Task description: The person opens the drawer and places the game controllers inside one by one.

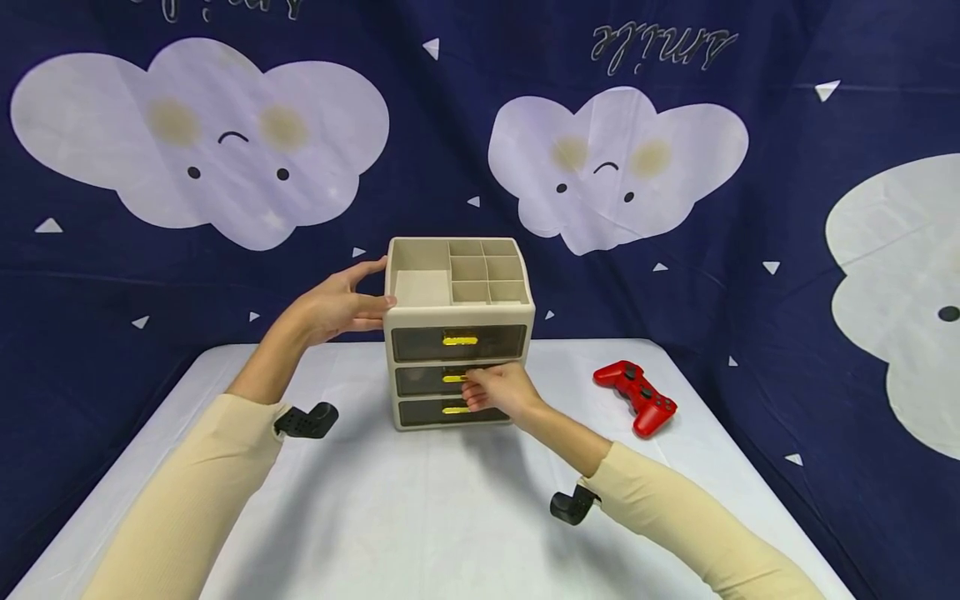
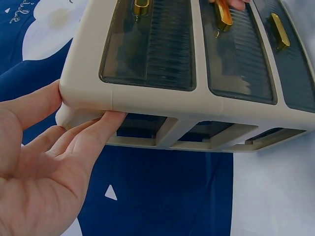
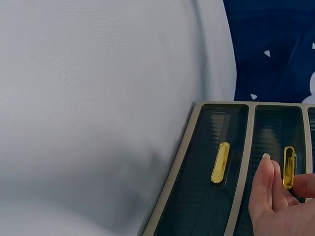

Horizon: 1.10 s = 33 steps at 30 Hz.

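Observation:
A cream desktop organizer [image 1: 462, 315] stands on the table, with a divided open top and three dark see-through drawers below. My left hand [image 1: 337, 308] rests against its left side, thumb at the front edge and the other fingers stretched along the side wall; the left wrist view shows this hand [image 2: 54, 152] close up. My right hand [image 1: 501, 388] is at the middle drawer [image 1: 420, 382], pinching its gold handle [image 3: 289, 167] between thumb and fingers. The top drawer [image 1: 495, 343] and bottom drawer [image 1: 420, 412] sit flush in the frame.
A red game controller [image 1: 636, 397] lies on the white-covered table [image 1: 420, 517], to the right of the organizer. Behind the table hangs a dark blue cloth [image 1: 442, 150] printed with clouds and small triangles. Black wrist cameras [image 1: 307, 421] are strapped at both sleeves.

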Motion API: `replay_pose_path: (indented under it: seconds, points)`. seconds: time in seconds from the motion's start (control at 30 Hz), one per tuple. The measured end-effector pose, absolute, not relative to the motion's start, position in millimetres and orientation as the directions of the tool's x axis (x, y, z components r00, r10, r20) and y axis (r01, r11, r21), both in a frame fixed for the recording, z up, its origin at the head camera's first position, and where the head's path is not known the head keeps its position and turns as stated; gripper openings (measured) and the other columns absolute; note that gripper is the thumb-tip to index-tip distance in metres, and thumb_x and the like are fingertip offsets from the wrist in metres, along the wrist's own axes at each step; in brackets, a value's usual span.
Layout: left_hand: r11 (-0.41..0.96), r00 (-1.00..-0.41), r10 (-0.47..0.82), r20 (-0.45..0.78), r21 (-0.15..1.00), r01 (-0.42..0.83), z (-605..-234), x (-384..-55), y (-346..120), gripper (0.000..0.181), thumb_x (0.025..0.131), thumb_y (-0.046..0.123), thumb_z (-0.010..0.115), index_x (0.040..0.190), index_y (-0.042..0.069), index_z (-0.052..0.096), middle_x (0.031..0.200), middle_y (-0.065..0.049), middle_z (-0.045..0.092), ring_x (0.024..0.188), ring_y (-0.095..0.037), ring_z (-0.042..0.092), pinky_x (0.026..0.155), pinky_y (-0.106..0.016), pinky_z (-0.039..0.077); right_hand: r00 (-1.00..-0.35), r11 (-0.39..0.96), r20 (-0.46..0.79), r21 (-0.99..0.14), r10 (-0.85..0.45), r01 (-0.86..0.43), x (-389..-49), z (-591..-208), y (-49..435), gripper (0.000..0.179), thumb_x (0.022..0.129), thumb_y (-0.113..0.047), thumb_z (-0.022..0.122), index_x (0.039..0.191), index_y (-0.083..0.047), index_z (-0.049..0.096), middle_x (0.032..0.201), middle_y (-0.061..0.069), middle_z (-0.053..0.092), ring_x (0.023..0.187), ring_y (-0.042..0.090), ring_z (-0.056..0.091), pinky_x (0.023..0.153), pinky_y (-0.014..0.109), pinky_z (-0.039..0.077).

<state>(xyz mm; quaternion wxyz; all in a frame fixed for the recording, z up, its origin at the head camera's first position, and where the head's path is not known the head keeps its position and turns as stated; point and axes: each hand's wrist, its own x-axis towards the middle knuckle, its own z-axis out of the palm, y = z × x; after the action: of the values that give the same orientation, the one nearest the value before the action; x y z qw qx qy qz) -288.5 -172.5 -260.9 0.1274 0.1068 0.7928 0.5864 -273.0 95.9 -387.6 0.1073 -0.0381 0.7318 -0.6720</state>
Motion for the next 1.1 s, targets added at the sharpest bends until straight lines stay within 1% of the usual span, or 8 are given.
replay_pose_path:
  seconds: [0.2, 0.33, 0.63, 0.8, 0.93, 1.1]
  points:
    - [0.287, -0.943, 0.323, -0.076, 0.958, 0.022, -260.0, -288.5, -173.3, 0.090, 0.101, 0.009, 0.063, 0.165, 0.024, 0.003, 0.157, -0.021, 0.039, 0.132, -0.037, 0.056, 0.108, -0.043, 0.052, -0.973, 0.096, -0.117, -0.990, -0.199, 0.099, -272.6, -385.3, 95.5, 0.027, 0.098, -0.006, 0.060, 0.101, 0.020, 0.069, 0.069, 0.006, 0.070, 0.058, 0.012, 0.067, 0.060, 0.026, 0.063]
    - [0.286, -0.944, 0.320, -0.082, 0.958, 0.014, -260.1, -288.5, -173.2, 0.089, 0.101, 0.009, 0.063, 0.165, 0.023, 0.003, 0.156, -0.021, 0.039, 0.132, -0.037, 0.056, 0.109, -0.043, 0.051, -0.969, 0.102, -0.142, -0.987, -0.200, 0.124, -272.3, -385.0, 95.8, 0.027, 0.099, -0.007, 0.060, 0.103, 0.018, 0.069, 0.070, 0.006, 0.070, 0.060, 0.011, 0.067, 0.061, 0.025, 0.063]
    - [0.288, -0.946, 0.314, -0.076, 0.957, 0.018, -260.0, -287.0, -172.9, 0.090, 0.100, 0.009, 0.064, 0.165, 0.024, 0.003, 0.157, -0.021, 0.038, 0.132, -0.038, 0.056, 0.108, -0.042, 0.052, -0.970, 0.114, -0.149, -0.985, -0.192, 0.129, -269.8, -389.2, 100.6, 0.029, 0.099, -0.012, 0.064, 0.104, 0.015, 0.071, 0.078, 0.010, 0.073, 0.063, 0.013, 0.068, 0.064, 0.027, 0.063]
    - [0.291, -0.947, 0.314, -0.073, 0.956, 0.023, -259.4, -287.3, -172.6, 0.090, 0.100, 0.009, 0.064, 0.165, 0.024, 0.003, 0.157, -0.021, 0.039, 0.131, -0.037, 0.057, 0.107, -0.042, 0.053, -0.966, 0.144, -0.166, -0.980, -0.196, 0.139, -263.5, -390.6, 106.6, 0.025, 0.097, -0.008, 0.060, 0.102, 0.014, 0.071, 0.079, 0.010, 0.072, 0.064, 0.013, 0.067, 0.065, 0.026, 0.063]
    - [0.290, -0.948, 0.308, -0.077, 0.957, 0.017, -259.0, -287.5, -172.9, 0.091, 0.100, 0.009, 0.064, 0.165, 0.024, 0.004, 0.157, -0.020, 0.039, 0.131, -0.037, 0.057, 0.108, -0.042, 0.052, -0.960, 0.192, -0.195, -0.969, -0.203, 0.157, -260.2, -397.1, 111.9, 0.026, 0.095, -0.007, 0.057, 0.102, 0.014, 0.071, 0.080, 0.010, 0.072, 0.066, 0.014, 0.066, 0.066, 0.026, 0.063]
    - [0.284, -0.948, 0.308, -0.083, 0.959, 0.009, -260.0, -288.5, -172.1, 0.091, 0.100, 0.009, 0.065, 0.165, 0.025, 0.004, 0.157, -0.020, 0.039, 0.131, -0.037, 0.057, 0.109, -0.044, 0.051, -0.944, 0.187, -0.244, -0.961, -0.221, 0.205, -260.3, -410.5, 116.9, 0.025, 0.094, -0.007, 0.060, 0.102, 0.014, 0.071, 0.079, 0.009, 0.071, 0.066, 0.014, 0.068, 0.065, 0.025, 0.062]
